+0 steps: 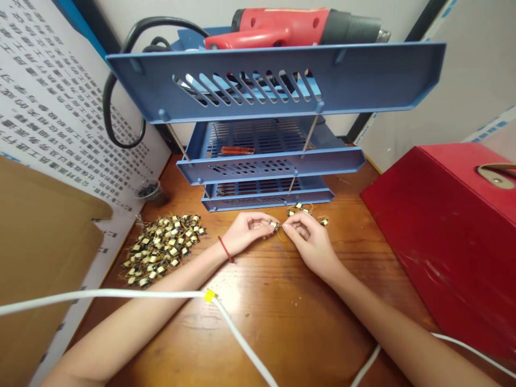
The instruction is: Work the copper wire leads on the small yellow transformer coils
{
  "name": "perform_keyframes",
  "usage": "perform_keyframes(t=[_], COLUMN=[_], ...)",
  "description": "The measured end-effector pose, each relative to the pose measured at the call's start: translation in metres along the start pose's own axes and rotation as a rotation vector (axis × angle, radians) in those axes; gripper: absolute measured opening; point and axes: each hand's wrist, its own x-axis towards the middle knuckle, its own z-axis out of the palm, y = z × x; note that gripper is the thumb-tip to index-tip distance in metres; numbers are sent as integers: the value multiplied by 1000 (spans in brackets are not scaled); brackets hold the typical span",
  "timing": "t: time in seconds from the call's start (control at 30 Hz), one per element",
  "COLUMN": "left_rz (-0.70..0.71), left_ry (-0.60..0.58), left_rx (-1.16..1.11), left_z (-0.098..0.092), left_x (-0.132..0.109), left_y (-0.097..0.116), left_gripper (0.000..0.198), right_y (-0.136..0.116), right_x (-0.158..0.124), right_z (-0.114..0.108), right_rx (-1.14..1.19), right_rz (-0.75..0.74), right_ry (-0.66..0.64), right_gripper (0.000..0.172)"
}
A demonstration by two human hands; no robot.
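Between the thumb and fingers of my left hand (250, 232) is a small transformer (274, 225) with yellow tape, black ends and metal pins. My right hand (308, 239) is pinched just right of it, on what looks like one of the transformer's thin copper-coloured wires (281, 234); its fingertips hide the exact hold. Left of my left hand lies a heap of similar small transformers (163, 248) with loose wires. Several more transformers (299, 206) sit behind my right hand, by the foot of the blue rack.
A blue three-tier rack (270, 164) stands ahead, with a red heat gun (282, 27) on top and an orange-handled tool (237, 150) inside. To the right is a red case (427, 231). A plastic cup (152, 192) stands behind the heap. A white cable (242, 336) hangs across the foreground.
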Motion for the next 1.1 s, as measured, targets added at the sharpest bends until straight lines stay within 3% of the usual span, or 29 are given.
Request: perform_keyframes(t=[0.17,0.57,1.1], left_rz=[16,152,98], left_ry=[-27,-111,-155], left_rx=[99,515,467], left_z=[1,6,2], left_x=[0,-4,-1], left_y=[-3,-2,-4], left_gripper=[22,23,31], right_y=[-3,-11,-9], right_x=[0,1,2], right_z=[-2,-2,-2], right_rx=[-52,-176,-136], right_rz=[-75,-249,-168], right_ry=[29,-93,-36], right_gripper=[10,13,7])
